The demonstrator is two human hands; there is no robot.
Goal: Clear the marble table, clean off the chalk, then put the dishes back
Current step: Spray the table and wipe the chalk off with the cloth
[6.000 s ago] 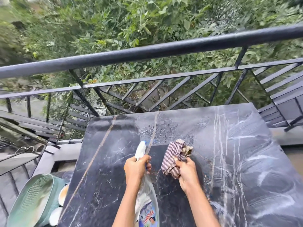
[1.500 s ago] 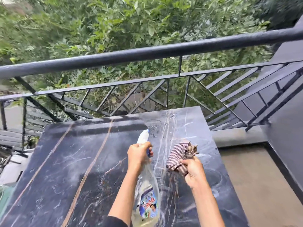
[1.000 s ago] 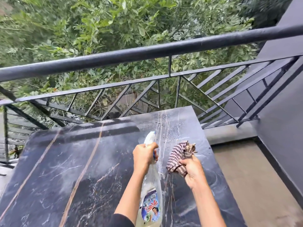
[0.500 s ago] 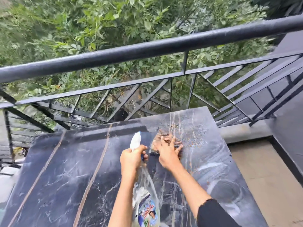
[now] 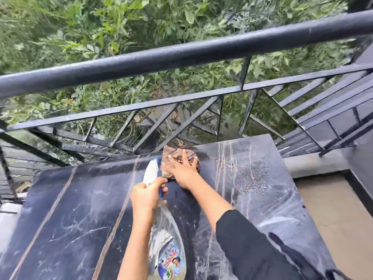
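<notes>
The black marble table [image 5: 66,215] fills the lower view, with tan veins, wet streaks and pale chalk smears toward its right side. My left hand [image 5: 147,196] grips a clear spray bottle [image 5: 167,245] by its neck, the white nozzle pointing away from me. My right hand [image 5: 182,168] lies flat, fingers spread, pressing a checked cloth [image 5: 177,153] onto the marble at the table's far edge. The cloth is blurred and partly hidden under the hand.
A black metal railing [image 5: 181,55] runs along the far edge of the table, with green bushes beyond it. A beige floor [image 5: 333,209] lies to the right of the table, next to a dark wall [image 5: 363,150].
My right hand went from holding the bunched cloth up to pressing it flat on the marble, then slid it away to the far edge. The left hand kept the spray bottle.
</notes>
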